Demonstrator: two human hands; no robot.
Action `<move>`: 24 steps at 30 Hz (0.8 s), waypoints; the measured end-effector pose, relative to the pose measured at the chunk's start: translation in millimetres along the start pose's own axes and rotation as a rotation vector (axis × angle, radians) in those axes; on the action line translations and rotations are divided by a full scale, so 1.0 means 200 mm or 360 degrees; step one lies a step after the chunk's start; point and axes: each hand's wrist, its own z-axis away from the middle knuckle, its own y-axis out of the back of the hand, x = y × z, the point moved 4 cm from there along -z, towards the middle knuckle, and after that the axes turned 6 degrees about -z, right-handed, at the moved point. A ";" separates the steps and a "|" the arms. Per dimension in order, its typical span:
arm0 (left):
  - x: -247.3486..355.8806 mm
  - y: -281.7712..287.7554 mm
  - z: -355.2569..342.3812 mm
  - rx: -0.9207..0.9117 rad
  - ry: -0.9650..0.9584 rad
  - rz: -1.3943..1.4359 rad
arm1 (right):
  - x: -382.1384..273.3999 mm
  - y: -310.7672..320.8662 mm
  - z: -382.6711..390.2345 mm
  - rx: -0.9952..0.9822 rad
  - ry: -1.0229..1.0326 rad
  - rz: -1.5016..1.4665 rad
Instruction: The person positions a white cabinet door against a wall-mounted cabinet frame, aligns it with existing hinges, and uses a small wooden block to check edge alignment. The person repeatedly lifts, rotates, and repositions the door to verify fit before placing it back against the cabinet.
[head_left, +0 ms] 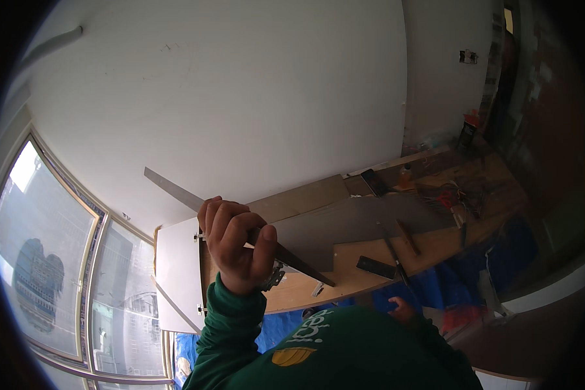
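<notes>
Head view: left hand raised over the left part of the wooden table, fingers clamped around the middle of a long, thin strip. Strip slants from far left to near right; whether its near end touches the table cannot be told. Looks stiff and fairly light, perhaps smooth; mid-length seems the balanced hold. Right hand low, near the blue sheet, its grip unclear.
</notes>
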 end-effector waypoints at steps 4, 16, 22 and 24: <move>0.01 -0.01 -0.02 -0.0029 0.0057 0.0037 | -0.90 0.08 0.29 -0.0600 0.0555 -0.0219; 0.01 -0.04 0.00 0.0104 0.0136 0.0009 | -1.99 0.51 0.97 -0.1409 0.1781 -0.0350; 0.02 -0.03 0.02 0.0027 0.0184 0.0017 | -2.57 0.63 1.35 -0.0910 0.2750 -0.0942; 0.02 -0.03 0.02 0.0004 0.0229 -0.0004 | -2.66 0.60 1.33 -0.0943 0.3142 -0.1086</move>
